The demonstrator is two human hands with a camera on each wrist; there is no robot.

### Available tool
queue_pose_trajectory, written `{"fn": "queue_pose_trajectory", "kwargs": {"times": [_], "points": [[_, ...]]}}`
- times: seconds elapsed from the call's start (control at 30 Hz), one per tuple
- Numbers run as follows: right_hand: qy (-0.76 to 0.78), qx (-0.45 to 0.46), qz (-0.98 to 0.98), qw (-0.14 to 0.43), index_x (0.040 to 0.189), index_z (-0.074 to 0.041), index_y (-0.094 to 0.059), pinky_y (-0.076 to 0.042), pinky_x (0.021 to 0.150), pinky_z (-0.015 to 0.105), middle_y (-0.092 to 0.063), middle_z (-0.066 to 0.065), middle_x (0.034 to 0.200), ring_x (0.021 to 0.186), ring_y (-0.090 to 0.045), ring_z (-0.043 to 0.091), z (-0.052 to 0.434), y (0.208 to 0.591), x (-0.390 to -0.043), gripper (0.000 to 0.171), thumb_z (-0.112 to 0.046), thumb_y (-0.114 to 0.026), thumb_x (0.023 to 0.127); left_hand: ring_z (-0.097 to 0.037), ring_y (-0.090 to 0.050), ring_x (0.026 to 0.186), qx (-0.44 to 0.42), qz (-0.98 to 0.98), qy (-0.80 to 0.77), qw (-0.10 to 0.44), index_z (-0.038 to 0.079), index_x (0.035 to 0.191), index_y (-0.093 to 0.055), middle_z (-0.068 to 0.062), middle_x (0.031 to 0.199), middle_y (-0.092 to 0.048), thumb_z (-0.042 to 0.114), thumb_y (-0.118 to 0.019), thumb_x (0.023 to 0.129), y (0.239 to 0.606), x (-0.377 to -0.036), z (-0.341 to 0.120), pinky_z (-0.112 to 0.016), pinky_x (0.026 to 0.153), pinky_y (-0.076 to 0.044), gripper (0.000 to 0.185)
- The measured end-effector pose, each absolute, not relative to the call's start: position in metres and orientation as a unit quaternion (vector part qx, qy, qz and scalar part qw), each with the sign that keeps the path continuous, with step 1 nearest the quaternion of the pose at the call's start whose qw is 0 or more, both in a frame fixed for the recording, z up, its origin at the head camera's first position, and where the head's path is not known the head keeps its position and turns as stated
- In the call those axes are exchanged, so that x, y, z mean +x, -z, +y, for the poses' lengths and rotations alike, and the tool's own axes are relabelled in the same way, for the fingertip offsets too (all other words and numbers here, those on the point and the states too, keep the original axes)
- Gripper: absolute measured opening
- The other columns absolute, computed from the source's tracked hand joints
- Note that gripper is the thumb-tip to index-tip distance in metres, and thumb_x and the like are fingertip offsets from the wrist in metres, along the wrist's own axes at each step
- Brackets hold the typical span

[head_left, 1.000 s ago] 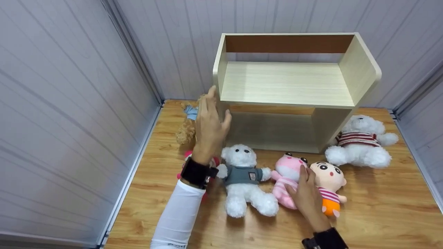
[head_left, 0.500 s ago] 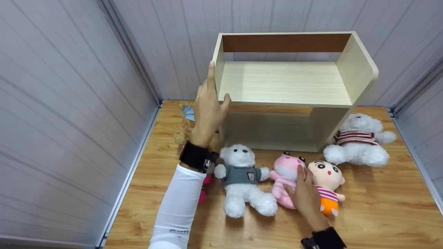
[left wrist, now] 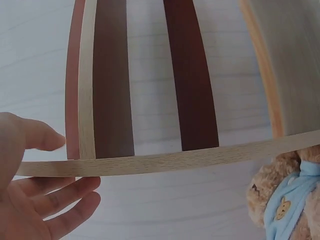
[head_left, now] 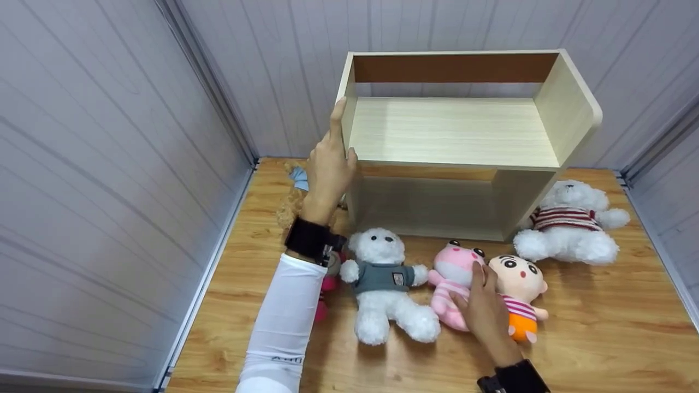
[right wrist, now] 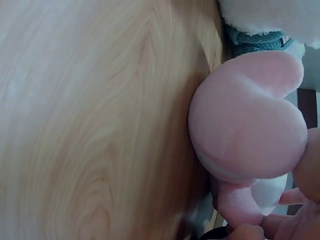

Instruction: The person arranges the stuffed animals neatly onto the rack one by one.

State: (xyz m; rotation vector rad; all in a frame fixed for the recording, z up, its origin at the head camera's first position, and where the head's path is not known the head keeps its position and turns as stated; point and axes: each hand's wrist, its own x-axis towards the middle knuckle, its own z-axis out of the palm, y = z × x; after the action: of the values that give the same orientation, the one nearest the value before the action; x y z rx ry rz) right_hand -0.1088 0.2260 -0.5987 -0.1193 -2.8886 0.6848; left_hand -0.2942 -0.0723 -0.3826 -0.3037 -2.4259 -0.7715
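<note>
The fingers of the right hand (head_left: pixel 483 308), at the lower right of centre, are bent round the right side of the pink frog toy (head_left: pixel 450 284); thumb and fingertips pinch it, and the toy lies on its back just to the left of them. The left hand (head_left: pixel 330 164), near the centre, is at the left side panel of the pale shelf (head_left: pixel 448 131), the index finger stretched upward. In the left wrist view the thumb is on one side of this panel and the other fingers, apart, on the other; whether they press it, I cannot tell.

Close to the right hand lies a doll with orange shorts (head_left: pixel 521 281). Left of the frog is a white bear in a green-grey sweater (head_left: pixel 382 278); a magenta toy (head_left: pixel 321 311) is partly hidden by the left arm. Beside the shelf are a brown bear (left wrist: pixel 285 195) and, at the right, a white bear in stripes (head_left: pixel 568 226).

Under everything is a glossy wood-grain surface (head_left: pixel 606 327), enclosed by pale grey panelled walls (head_left: pixel 273 71).
</note>
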Motion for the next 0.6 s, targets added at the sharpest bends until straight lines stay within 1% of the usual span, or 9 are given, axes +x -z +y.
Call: {"fn": "queue_pose_trajectory", "kwargs": {"times": [0.03,0.13,0.2,0.27,0.37,0.47,0.53,0.6], "points": [[-0.233,-0.04,-0.968,0.086,0.154,0.005,-0.031,-0.053,0.07,0.061,-0.035,0.036,0.149,0.083,-0.062,0.053,0.2265,0.5984,-0.1084,0.091,-0.031,-0.082,0.087,-0.022,-0.051,0.059,-0.112,-0.907,0.288,0.286,0.028,0.161,-0.021,-0.011,0.079,-0.061,-0.003,-0.058,0.091,0.3831,-0.2941,-0.0723,-0.035,0.053,-0.046,0.085],[-0.248,-0.038,-0.964,0.091,0.153,0.005,-0.031,-0.053,0.076,0.064,-0.034,0.036,0.148,0.097,-0.061,0.058,0.2269,0.599,-0.1083,0.091,-0.029,-0.082,0.086,-0.021,-0.051,0.058,-0.107,-0.907,0.288,0.287,0.03,0.16,-0.022,-0.007,0.071,-0.053,-0.008,-0.055,0.091,0.3832,-0.2939,-0.0721,-0.034,0.052,-0.046,0.085],[-0.263,-0.036,-0.959,0.098,0.153,0.005,-0.031,-0.053,0.08,0.065,-0.034,0.037,0.147,0.104,-0.059,0.059,0.2265,0.5994,-0.1079,0.09,-0.026,-0.083,0.086,-0.022,-0.052,0.057,-0.105,-0.906,0.292,0.287,0.031,0.16,-0.022,-0.006,0.07,-0.052,-0.009,-0.055,0.091,0.3831,-0.2938,-0.0719,-0.034,0.052,-0.047,0.086],[-0.277,-0.03,-0.954,0.108,0.153,0.005,-0.032,-0.053,0.082,0.065,-0.034,0.038,0.146,0.107,-0.058,0.059,0.2264,0.5998,-0.1078,0.089,-0.022,-0.083,0.085,-0.022,-0.053,0.057,-0.105,-0.906,0.296,0.285,0.032,0.159,-0.022,-0.006,0.07,-0.052,-0.01,-0.055,0.092,0.3822,-0.2934,-0.0715,-0.033,0.051,-0.047,0.086],[-0.292,-0.014,-0.948,0.127,0.151,0.006,-0.034,-0.053,0.085,0.065,-0.035,0.038,0.143,0.108,-0.057,0.058,0.226,0.5998,-0.1074,0.085,-0.014,-0.083,0.085,-0.023,-0.053,0.057,-0.107,-0.906,0.3,0.279,0.033,0.16,-0.021,-0.008,0.073,-0.054,-0.01,-0.056,0.092,0.3813,-0.293,-0.0711,-0.033,0.051,-0.047,0.087],[-0.302,-0.003,-0.943,0.137,0.148,0.006,-0.036,-0.054,0.084,0.064,-0.036,0.037,0.14,0.106,-0.058,0.057,0.226,0.5988,-0.107,0.08,-0.01,-0.083,0.084,-0.022,-0.054,0.058,-0.107,-0.909,0.296,0.274,0.033,0.16,-0.02,-0.009,0.075,-0.057,-0.008,-0.058,0.093,0.3806,-0.2922,-0.071,-0.033,0.053,-0.047,0.087],[-0.305,-0.005,-0.942,0.139,0.145,0.006,-0.038,-0.054,0.083,0.064,-0.037,0.035,0.138,0.101,-0.059,0.056,0.226,0.5973,-0.1063,0.078,-0.01,-0.083,0.083,-0.022,-0.054,0.058,-0.105,-0.91,0.293,0.272,0.032,0.16,-0.02,-0.01,0.075,-0.057,-0.008,-0.058,0.093,0.3804,-0.2911,-0.0711,-0.033,0.053,-0.047,0.086],[-0.301,-0.015,-0.943,0.141,0.14,0.007,-0.04,-0.054,0.079,0.063,-0.039,0.034,0.132,0.094,-0.06,0.054,0.2257,0.5955,-0.1055,0.076,-0.015,-0.085,0.082,-0.022,-0.053,0.058,-0.104,-0.911,0.292,0.273,0.032,0.16,-0.021,-0.009,0.073,-0.056,-0.008,-0.057,0.093,0.3805,-0.2905,-0.0713,-0.033,0.053,-0.047,0.086]]}}
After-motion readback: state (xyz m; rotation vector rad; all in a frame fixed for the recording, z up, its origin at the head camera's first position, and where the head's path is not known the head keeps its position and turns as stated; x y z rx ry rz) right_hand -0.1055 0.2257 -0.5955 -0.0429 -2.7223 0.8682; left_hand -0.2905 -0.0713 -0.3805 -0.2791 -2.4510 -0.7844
